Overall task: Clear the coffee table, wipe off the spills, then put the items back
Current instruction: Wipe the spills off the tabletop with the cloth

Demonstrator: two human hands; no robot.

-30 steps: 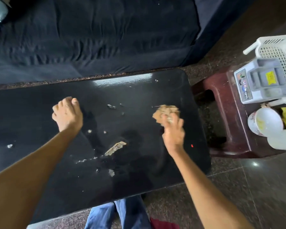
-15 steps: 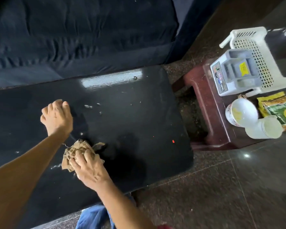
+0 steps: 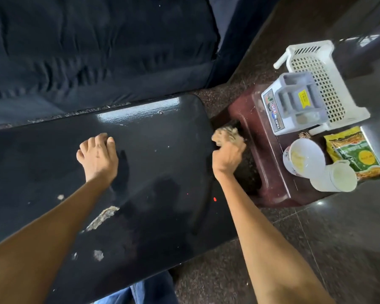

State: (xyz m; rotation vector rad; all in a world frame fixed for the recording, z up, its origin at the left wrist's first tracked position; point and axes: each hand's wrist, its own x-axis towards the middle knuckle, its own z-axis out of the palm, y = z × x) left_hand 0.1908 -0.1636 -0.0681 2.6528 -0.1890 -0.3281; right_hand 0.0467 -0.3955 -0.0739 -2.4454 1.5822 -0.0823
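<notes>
Centre right: right hand (image 3: 227,157) grips the rag (image 3: 226,135) at the coffee table (image 3: 162,132) edge, likely sweeping crumbs off; left hand (image 3: 97,155), fingers loosely bent, braces the top. Spills (image 3: 102,218) remain lower left.

At the right of the frame, the grey plastic box (image 3: 294,104) carries a side label ending in what looks like "OPEL" and a yellow sticker too small to read. Print on the green-yellow packet (image 3: 355,154) below it is blurred.
</notes>
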